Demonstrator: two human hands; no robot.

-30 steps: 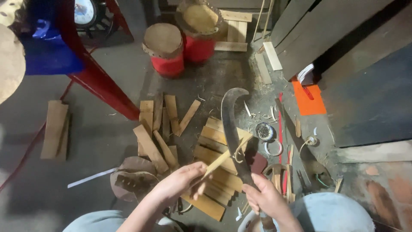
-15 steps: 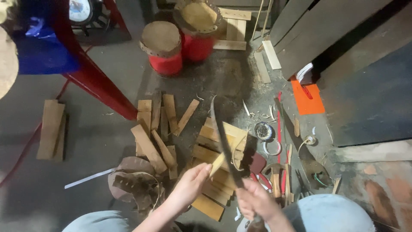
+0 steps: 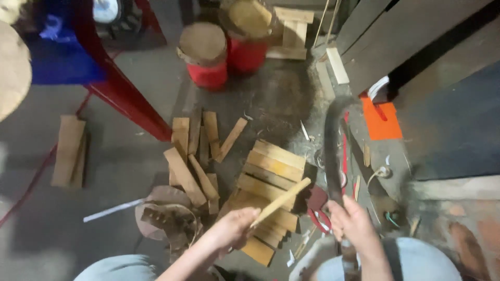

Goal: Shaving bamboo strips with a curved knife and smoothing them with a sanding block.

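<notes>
The thin wood stick (image 3: 281, 202) sits in the left hand (image 3: 232, 229), with the fingers wrapped tight around its lower end. The stick points up and to the right, over a stack of flat wood slats (image 3: 271, 174) on the floor. The right hand (image 3: 354, 224) is closed around the handle of a long curved blade (image 3: 332, 151) (it looks like a big knife, but the picture is blurry). The blade stands up just to the right of the stick, not touching it. More loose slats (image 3: 195, 151) lie to the left on the grey floor (image 3: 120, 171). Farther away stand two red buckets (image 3: 208, 57) with round wood tops. A red metal leg (image 3: 122, 88) slants across the left side. An orange piece (image 3: 380, 119) lies by the dark boards on the right.
</notes>
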